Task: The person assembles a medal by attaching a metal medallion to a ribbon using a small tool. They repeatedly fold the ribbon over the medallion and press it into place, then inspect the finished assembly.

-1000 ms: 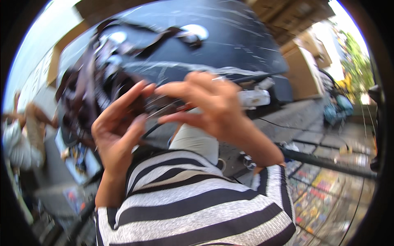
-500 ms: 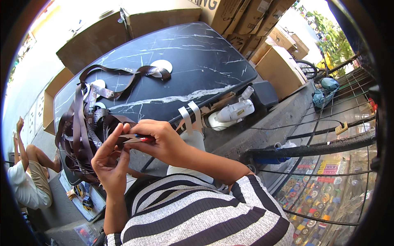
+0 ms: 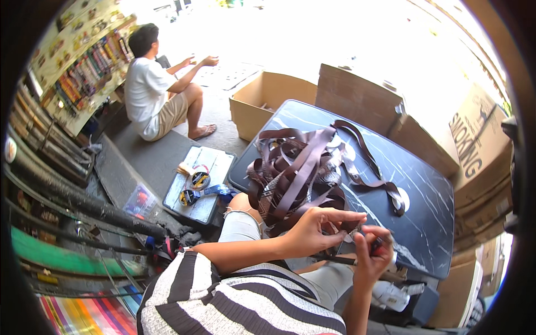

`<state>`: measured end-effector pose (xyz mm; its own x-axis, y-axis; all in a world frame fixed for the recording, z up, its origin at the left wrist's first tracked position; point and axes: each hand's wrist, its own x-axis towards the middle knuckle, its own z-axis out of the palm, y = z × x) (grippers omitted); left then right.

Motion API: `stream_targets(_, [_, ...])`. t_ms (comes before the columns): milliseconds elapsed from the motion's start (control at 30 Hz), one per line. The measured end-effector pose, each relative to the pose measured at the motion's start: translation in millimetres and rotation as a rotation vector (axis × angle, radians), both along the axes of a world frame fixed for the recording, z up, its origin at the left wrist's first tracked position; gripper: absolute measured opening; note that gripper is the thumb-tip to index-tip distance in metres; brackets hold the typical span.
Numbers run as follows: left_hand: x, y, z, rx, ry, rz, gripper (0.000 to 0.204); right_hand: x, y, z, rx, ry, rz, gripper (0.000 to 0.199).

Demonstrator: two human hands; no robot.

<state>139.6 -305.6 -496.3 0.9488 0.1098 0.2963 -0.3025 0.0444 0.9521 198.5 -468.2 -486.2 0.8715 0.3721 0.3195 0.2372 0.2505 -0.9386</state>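
Over the near edge of the table, my left hand [image 3: 314, 233] pinches a short piece of dark brown ribbon [image 3: 349, 225] between thumb and fingers. Close beside it, my right hand [image 3: 373, 252] curls around a small tool with red and blue parts [image 3: 377, 243]; the fingers cover most of it, so its exact kind is unclear. A tangled heap of brown printed ribbons [image 3: 304, 173] lies just beyond my hands. One ribbon trails to the right across the black marble-patterned table [image 3: 427, 223], ending by a white disc [image 3: 402, 200]. More white discs show among the ribbons.
A white-topped case [image 3: 177, 195] with medals on it stands left of the table. Further left, a person [image 3: 151, 92] in a white shirt sits on a ledge. Cardboard boxes [image 3: 357, 92] line the far side. A white machine [image 3: 392, 295] sits below the table's right end.
My view has swung to the left, bringing the seated person and the case more fully into sight. My hands have drawn slightly apart, and the tool remains in my right hand.
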Motion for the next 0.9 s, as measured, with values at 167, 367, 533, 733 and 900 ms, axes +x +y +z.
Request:
stream_targets(167, [4.3, -2.0, -4.9, -0.071, -0.041, 0.017, 0.052, -41.3, -12.9, 52.8, 0.73, 0.525, 0.861, 0.019])
stream_targets(367, [4.2, -5.8, -9.0, -0.04, -0.075, 0.05, 0.054, -71.2, 21.1, 79.2, 1.043, 0.209, 1.215, 0.028])
stream_targets(533, [2.0, -2.4, -7.0, -0.016, -0.072, 0.075, 0.053, -63.3, 19.9, 83.9, 1.028, 0.187, 1.357, 0.02])
stream_targets(733, [3.6, -7.4, -5.2, -0.052, -0.044, 0.042, 0.052, -66.2, 9.9, 88.7, 1.057, 0.258, 1.313, 0.018])
stream_targets(900, [3.0, -6.4, -1.7, -0.021, -0.035, 0.052, 0.051, -68.8, 5.1, 87.8, 1.045, 0.229, 1.245, 0.014])
